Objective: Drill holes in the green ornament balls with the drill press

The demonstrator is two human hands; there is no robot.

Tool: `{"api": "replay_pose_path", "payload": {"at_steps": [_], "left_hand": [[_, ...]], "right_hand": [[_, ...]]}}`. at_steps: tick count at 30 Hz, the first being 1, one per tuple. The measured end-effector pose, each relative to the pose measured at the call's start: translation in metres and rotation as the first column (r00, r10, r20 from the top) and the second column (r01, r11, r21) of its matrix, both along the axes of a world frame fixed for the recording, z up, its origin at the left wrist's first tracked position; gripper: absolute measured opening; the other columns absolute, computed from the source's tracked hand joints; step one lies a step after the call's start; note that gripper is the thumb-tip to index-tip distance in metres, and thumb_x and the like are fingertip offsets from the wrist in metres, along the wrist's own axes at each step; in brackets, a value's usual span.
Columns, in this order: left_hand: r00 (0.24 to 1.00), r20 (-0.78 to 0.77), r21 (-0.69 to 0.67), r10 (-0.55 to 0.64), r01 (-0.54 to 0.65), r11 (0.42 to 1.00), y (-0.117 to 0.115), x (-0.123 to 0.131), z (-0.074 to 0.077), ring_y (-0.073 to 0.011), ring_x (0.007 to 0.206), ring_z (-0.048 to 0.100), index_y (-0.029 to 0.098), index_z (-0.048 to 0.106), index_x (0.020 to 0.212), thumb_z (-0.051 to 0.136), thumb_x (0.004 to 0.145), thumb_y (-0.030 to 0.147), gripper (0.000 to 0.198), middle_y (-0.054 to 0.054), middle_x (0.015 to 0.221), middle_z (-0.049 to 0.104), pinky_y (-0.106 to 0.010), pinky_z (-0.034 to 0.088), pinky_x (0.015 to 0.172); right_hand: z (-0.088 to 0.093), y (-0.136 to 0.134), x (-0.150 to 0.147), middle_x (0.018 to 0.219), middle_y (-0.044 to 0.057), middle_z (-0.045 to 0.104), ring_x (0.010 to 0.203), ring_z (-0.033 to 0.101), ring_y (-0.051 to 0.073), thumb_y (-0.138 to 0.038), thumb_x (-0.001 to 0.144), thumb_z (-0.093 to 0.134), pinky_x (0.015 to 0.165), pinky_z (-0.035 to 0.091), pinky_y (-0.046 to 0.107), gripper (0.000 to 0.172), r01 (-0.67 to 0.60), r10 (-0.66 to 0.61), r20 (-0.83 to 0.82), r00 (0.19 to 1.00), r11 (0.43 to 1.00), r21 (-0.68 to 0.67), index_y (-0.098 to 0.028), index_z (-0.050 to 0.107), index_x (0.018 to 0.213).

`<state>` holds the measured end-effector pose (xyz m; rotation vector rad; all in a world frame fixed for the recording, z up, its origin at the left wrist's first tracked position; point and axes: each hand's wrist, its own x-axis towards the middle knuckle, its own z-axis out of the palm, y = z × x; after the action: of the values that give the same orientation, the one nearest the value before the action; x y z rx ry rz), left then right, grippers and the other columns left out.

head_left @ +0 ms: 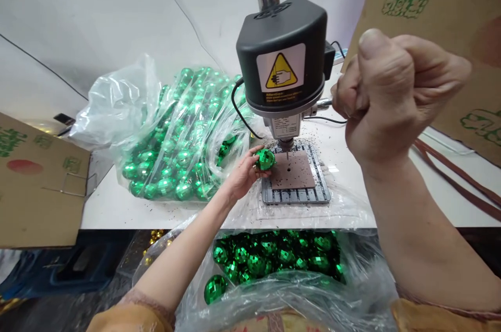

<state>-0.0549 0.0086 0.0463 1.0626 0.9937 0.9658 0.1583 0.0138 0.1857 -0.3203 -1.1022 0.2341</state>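
My left hand (243, 173) is closed on a faceted green ball (265, 158), holding it at the left edge of the brown pad (293, 171) on the drill press table (297, 195). The bit (287, 149) hangs just right of the ball, above the pad. My right hand (387, 97) is a fist wrapped round the metal feed lever (321, 105) at the right side of the black drill press head (282, 55).
A clear plastic bag (172, 133) full of green balls lies on the white table left of the press. Another open bag (274, 264) of them sits below the table edge near me. Cardboard boxes stand at left (37, 186) and right (450, 34). Drill chips dot the table.
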Motion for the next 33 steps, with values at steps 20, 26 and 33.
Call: {"api": "replay_pose_path", "payload": {"at_steps": [20, 26, 33], "left_hand": [[0.948, -0.312, 0.256, -0.057, 0.141, 0.956, 0.014, 0.023, -0.027, -0.0154, 0.080, 0.063, 0.020, 0.063, 0.126, 0.086, 0.072, 0.040, 0.062, -0.005, 0.100, 0.070, -0.029, 0.052, 0.072], [0.869, -0.489, 0.446, 0.076, 0.174, 0.878, 0.011, 0.031, -0.025, -0.0155, 0.076, 0.059, 0.021, 0.069, 0.120, 0.088, 0.068, 0.038, 0.058, -0.005, 0.098, 0.069, -0.031, 0.051, 0.071], [0.891, -0.452, 0.493, 0.044, 0.208, 0.845, 0.004, 0.038, -0.033, -0.0263, 0.115, 0.064, 0.021, 0.063, 0.125, 0.084, 0.075, 0.038, 0.057, -0.010, 0.122, 0.069, -0.043, 0.050, 0.104]], "right_hand": [[0.001, -0.001, -0.002, 0.043, -0.006, 0.025, 0.040, 0.028, 0.005, -0.031, 0.084, 0.068, 0.045, 0.014, 0.028, 0.053, -0.072, 0.072, 0.017, 0.997, 0.997, 0.034, -0.019, 0.030, 0.049], [0.003, -0.001, -0.003, 0.043, -0.005, 0.023, 0.039, 0.029, 0.006, -0.033, 0.080, 0.072, 0.045, 0.013, 0.029, 0.055, -0.090, 0.091, -0.011, 0.996, 0.995, 0.052, -0.019, 0.030, 0.049], [0.003, -0.002, -0.004, 0.044, -0.006, 0.022, 0.041, 0.027, 0.003, -0.038, 0.080, 0.072, 0.045, 0.013, 0.026, 0.060, -0.067, 0.067, -0.001, 0.998, 0.997, 0.039, -0.018, 0.024, 0.049]]}}
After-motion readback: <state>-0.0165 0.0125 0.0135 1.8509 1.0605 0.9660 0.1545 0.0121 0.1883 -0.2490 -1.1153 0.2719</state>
